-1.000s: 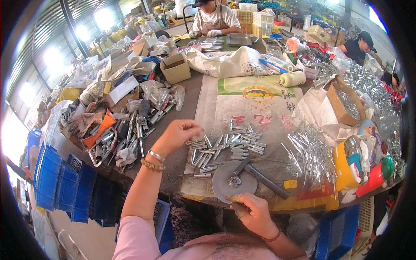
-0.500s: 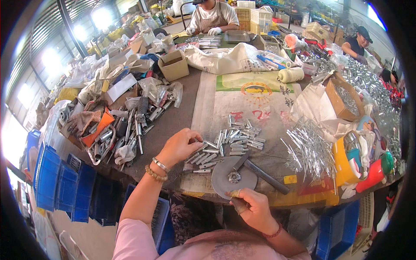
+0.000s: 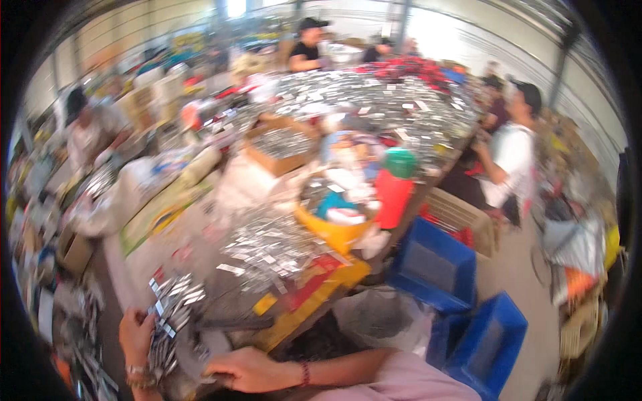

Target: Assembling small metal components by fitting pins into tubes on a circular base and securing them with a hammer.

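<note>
The view is smeared by motion. My left hand [image 3: 136, 334] is at the lower left with its fingertips pinched, beside a pile of short silver metal tubes [image 3: 177, 304]. What it pinches, if anything, is too blurred to tell. Lower down, my right hand [image 3: 251, 369] is closed, thumb and fingers pressed together at the near edge of a round grey disc [image 3: 207, 347]. Whatever lies in those fingers is hidden. A hammer [image 3: 234, 323] lies with its dark handle pointing right from the disc. Farther right is a heap of thin metal rods [image 3: 267, 247].
A yellow container [image 3: 328, 227] and a red bottle with a green cap [image 3: 396, 190] stand near the table's right edge. Behind them are an open carton [image 3: 281, 160] and a large metal heap [image 3: 374, 97]. Blue bins [image 3: 435, 264] sit beside the table; several people work around it.
The view has swung to the right, bringing the bins, the far metal heap and more people into sight. Both hands stay beside the tubes and disc, still pinched.
</note>
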### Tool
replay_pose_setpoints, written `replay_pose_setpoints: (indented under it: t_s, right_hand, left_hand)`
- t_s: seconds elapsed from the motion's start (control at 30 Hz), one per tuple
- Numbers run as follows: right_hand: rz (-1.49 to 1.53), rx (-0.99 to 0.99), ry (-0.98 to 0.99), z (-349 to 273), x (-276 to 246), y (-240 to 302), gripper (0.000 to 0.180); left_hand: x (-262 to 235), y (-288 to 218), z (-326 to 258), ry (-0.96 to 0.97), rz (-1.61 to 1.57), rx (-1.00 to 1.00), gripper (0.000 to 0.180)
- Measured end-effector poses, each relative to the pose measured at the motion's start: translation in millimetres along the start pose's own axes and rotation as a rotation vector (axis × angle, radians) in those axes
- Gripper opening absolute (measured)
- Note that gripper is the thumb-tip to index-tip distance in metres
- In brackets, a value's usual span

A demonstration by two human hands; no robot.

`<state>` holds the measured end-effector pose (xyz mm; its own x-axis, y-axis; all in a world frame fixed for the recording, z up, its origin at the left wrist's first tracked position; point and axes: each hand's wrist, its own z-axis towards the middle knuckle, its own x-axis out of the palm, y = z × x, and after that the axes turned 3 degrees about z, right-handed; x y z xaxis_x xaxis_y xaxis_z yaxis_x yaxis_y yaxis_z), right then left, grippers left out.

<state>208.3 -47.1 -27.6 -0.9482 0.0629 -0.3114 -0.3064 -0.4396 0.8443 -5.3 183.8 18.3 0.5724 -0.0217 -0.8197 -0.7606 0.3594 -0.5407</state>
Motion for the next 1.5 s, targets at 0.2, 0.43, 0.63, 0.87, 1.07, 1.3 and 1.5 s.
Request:
replay_pose_setpoints:
  t_s: [0.2, 0.43, 0.63, 0.87, 1.07, 1.3, 1.5]
  right_hand:
    - [-0.003, -0.077, -0.097, -2, -15, 15, 0.021]
    - [0.014, -0.071, -0.092, -1, -23, 22, 0.013]
    - [0.021, -0.113, -0.084, -1, -13, 19, 0.017]
    - [0.031, 0.054, 0.013, -3, -13, 15, 0.029]
    - [0.083, 0.023, 0.028, -2, -33, 22, 0.026]
    - [-0.380, 0.045, -0.181, 25, -119, 25, 0.031]
    - [-0.936, 0.203, -0.130, 94, -132, -56, 0.010]
  left_hand:
    - [27, 31, 36, 0.072, -0.026, 0.107, 0.024]
    - [20, 16, 43, 0.217, -0.092, 0.061, 0.027]
    - [10, 29, 32, 0.147, -0.137, 0.006, 0.031]
    - [-27, -49, -36, 0.041, -0.382, 0.068, 0.017]
    - [-18, -85, -111, 0.048, -0.664, -0.117, 0.018]
    - [-23, -102, -152, -0.100, -0.246, 0.247, 0.018]
    - [-3, -101, -152, -0.044, 0.062, 0.485, 0.018]
